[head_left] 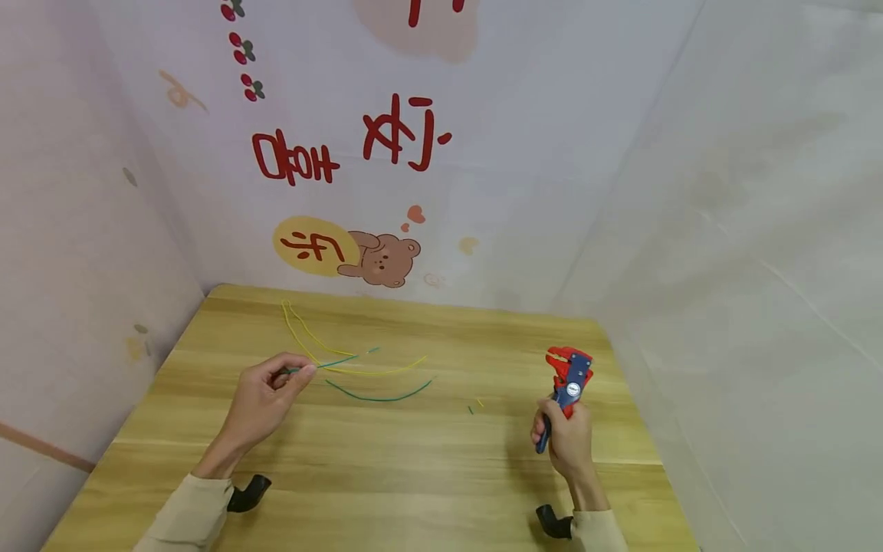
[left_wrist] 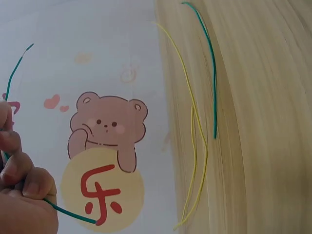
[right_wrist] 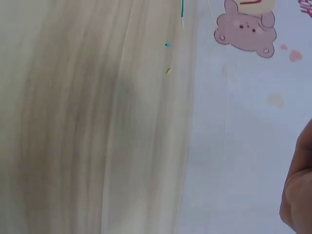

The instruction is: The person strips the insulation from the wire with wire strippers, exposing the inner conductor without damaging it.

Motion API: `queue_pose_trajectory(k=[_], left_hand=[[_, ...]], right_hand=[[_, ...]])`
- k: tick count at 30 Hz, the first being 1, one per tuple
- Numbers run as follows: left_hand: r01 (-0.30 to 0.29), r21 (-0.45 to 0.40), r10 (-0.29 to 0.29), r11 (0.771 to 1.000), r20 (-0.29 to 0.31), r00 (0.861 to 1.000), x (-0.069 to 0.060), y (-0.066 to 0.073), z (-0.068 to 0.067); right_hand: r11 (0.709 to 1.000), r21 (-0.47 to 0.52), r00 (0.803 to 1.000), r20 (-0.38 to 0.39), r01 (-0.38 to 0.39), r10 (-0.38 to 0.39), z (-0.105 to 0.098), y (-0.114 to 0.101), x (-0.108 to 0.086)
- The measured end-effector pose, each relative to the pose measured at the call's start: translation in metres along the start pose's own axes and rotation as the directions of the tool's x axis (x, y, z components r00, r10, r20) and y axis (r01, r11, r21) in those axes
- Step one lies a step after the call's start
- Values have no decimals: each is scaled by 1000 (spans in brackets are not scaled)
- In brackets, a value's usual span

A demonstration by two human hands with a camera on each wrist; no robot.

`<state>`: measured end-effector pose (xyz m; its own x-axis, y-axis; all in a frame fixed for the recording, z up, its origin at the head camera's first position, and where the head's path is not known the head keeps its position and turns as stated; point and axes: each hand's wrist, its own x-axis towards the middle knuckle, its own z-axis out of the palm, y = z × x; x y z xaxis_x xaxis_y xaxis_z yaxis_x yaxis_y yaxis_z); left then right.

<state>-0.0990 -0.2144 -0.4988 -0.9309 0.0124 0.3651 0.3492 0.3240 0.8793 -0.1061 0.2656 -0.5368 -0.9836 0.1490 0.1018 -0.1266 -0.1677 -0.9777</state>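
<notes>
My left hand (head_left: pixel 269 395) pinches a green wire (head_left: pixel 338 362) above the table's left half. In the left wrist view, the held wire (left_wrist: pixel 73 215) passes through the curled fingers (left_wrist: pixel 36 183). Near its upper tip a bare stretch shows below a short piece of green insulation (left_wrist: pixel 29 48). At the right, my right hand (head_left: pixel 569 441) grips a red and blue wire stripper (head_left: pixel 571 376) by its handles. The stripper's red jaws point up and to the left, with no wire between them. Only part of the right hand (right_wrist: pixel 298 195) shows in the right wrist view; the stripper is outside it.
Yellow wires (head_left: pixel 375 374) curve across the table (head_left: pixel 386 491) beyond the left hand. Another green wire (head_left: pixel 379 399) lies nearer. Two small insulation bits, one green (head_left: pixel 471 410) and one yellow (head_left: pixel 480 402), lie right of centre. A printed cloth wall (head_left: pixel 524 192) rises behind.
</notes>
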Motion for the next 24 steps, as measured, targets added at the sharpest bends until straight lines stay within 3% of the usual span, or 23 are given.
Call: queue_pose_trajectory(k=[4, 9, 14, 21, 24], left_hand=[[-22, -31, 23, 999, 40, 999, 1, 3, 2], [-44, -68, 48, 997, 65, 997, 1, 3, 16], [-37, -73, 42, 997, 67, 997, 2, 8, 22], [-25, -63, 32, 998, 111, 993, 7, 15, 30], [-41, -77, 51, 996, 131, 990, 9, 18, 35]], right_hand=[[993, -116, 993, 108, -27, 40, -1, 3, 1], [992, -104, 989, 125, -66, 79, 13, 10, -5], [992, -113, 980, 180, -60, 80, 26, 11, -7], [986, -163, 948, 309, -29, 79, 43, 10, -10], [984, -180, 923, 381, 12, 59, 51, 10, -11]])
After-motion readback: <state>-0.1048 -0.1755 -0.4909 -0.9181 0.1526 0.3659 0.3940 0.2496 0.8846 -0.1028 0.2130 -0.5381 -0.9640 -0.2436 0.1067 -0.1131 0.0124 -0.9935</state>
